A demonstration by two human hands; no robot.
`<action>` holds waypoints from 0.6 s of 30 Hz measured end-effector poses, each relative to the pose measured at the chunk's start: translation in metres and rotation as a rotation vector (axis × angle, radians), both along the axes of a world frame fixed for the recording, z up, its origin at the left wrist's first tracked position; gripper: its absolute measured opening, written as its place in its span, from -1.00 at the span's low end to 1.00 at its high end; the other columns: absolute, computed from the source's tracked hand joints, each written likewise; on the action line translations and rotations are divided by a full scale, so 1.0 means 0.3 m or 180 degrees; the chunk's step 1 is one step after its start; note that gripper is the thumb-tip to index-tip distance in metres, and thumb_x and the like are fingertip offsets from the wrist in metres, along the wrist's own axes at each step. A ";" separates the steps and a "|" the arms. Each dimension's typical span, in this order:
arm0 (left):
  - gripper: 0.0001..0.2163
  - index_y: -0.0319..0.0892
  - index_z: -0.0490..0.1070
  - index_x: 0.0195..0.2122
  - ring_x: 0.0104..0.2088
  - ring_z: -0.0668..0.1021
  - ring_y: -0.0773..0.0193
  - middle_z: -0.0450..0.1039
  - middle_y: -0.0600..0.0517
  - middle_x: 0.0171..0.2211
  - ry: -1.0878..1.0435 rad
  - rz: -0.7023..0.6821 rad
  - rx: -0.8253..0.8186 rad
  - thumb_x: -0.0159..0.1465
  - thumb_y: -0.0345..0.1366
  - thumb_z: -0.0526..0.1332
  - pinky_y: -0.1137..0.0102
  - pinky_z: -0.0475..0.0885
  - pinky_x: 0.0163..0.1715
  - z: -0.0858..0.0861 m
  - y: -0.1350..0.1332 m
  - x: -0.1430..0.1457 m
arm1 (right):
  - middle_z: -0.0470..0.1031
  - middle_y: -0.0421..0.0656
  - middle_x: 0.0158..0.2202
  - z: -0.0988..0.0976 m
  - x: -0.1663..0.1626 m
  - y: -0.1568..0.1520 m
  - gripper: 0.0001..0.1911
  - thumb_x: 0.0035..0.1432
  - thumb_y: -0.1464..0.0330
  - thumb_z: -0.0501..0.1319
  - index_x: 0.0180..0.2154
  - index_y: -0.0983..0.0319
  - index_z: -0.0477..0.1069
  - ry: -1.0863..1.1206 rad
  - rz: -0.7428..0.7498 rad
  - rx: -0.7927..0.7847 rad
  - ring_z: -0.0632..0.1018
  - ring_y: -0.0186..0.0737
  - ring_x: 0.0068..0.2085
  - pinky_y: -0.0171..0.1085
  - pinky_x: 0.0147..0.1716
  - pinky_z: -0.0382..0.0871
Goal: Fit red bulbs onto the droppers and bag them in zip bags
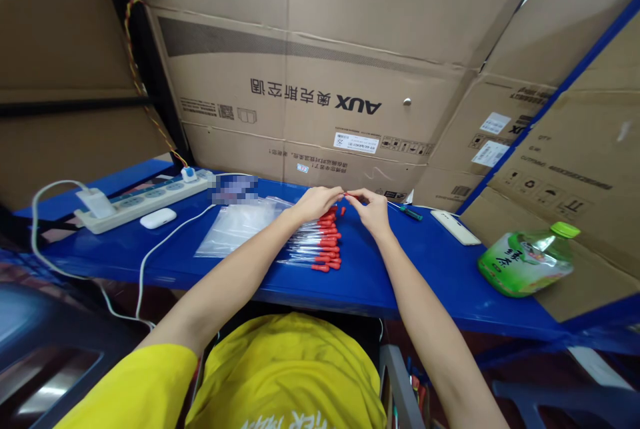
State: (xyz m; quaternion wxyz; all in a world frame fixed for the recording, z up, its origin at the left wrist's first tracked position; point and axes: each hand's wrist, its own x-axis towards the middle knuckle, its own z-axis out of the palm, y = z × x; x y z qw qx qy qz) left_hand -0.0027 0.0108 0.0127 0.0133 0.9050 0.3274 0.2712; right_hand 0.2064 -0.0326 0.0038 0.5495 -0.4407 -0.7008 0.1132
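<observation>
and here you are at the blue bench (367, 276), both hands out in front, meeting just past the far end of the droppers. your left hand (320, 201) comes in with its fingers drawn close together, tips pinched on a small red piece (345, 194). your right hand (373, 210) meets it from the other side, thumb and finger nipped on that same piece, hardly any gap between them. what else sits inside those pinches, you can't tell from here; it's too small.

just below your fingertips, a loose red bulb (343, 210) lies on the bench, slightly apart from the heap. the droppers (327, 242) run from there toward the near edge, red bulbs to the right, clear stems to the left, your left forearm passing over some of them. left of them, clear bags (227, 232) lie flat.

over on the far left, there's the power strip (150, 194) with a charger (95, 202) plugged in, and a white case (158, 218) just on its near side. swing right: a screwdriver (411, 212) with a green handle beyond your right hand, then a phone (456, 227), then a green-labelled bottle (520, 261) on the far right. cardboard (310, 49) walls the far side.
</observation>
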 end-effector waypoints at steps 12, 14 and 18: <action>-0.64 -0.11 0.54 0.01 -0.20 0.66 0.15 0.67 -0.05 -0.19 -0.0100 -0.0147 0.0011 0.58 -0.09 -0.02 0.40 0.35 -0.24 0.015 -0.003 0.000 | 0.74 -0.08 -0.25 -0.001 0.003 -0.001 -0.72 0.24 0.13 0.37 -0.24 0.20 0.69 0.0065 0.0015 0.0058 0.70 -0.07 -0.27 -0.17 -0.15 0.58; -0.64 -0.10 0.54 0.01 -0.21 0.66 0.17 0.67 -0.04 -0.20 -0.0121 -0.0184 0.0056 0.58 -0.08 -0.02 0.41 0.34 -0.25 0.015 0.001 -0.002 | 0.74 -0.09 -0.26 -0.004 0.003 0.000 -0.72 0.24 0.12 0.37 -0.25 0.19 0.69 0.0077 0.0018 0.0129 0.70 -0.08 -0.27 -0.17 -0.16 0.58; -0.64 -0.07 0.57 -0.03 -0.22 0.66 0.17 0.68 -0.03 -0.20 -0.0067 -0.0245 0.0181 0.57 -0.06 0.01 0.42 0.30 -0.30 0.019 0.007 -0.011 | 0.74 -0.10 -0.27 -0.010 0.005 0.001 -0.74 0.24 0.12 0.38 -0.26 0.18 0.70 0.0049 0.0102 0.0209 0.70 -0.07 -0.29 -0.17 -0.19 0.58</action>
